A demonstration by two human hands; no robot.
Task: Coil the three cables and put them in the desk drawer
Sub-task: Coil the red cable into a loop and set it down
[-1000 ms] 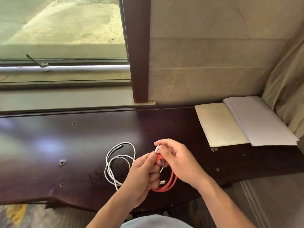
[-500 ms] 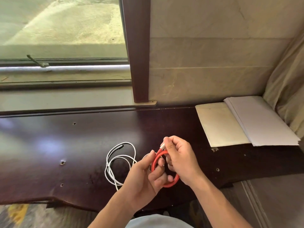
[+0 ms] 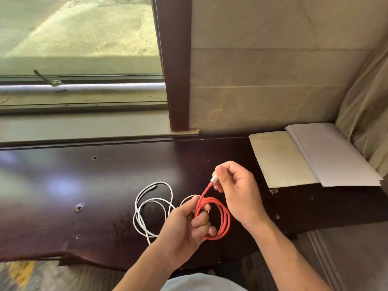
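A red cable [image 3: 225, 215] is wound into a small coil just above the dark wooden desk [image 3: 84, 185]. My left hand [image 3: 186, 223] grips the left side of that coil, fingers curled through the loops. My right hand [image 3: 237, 190] pinches the cable's white plug end and holds it up above the coil. A white cable [image 3: 151, 204] lies in loose loops on the desk just left of my left hand, and part of it is hidden behind that hand. No drawer is in view.
A cream folder [image 3: 281, 158] and a stack of white paper [image 3: 336, 158] lie at the desk's back right, beside a curtain [image 3: 365, 97]. A window [image 3: 79, 49] and its sill run behind the desk on the left. Small screw holes dot the desktop.
The red cable has gone from a bunch between both hands to a round coil in my left hand. My right hand has lifted the plug end up and to the right.
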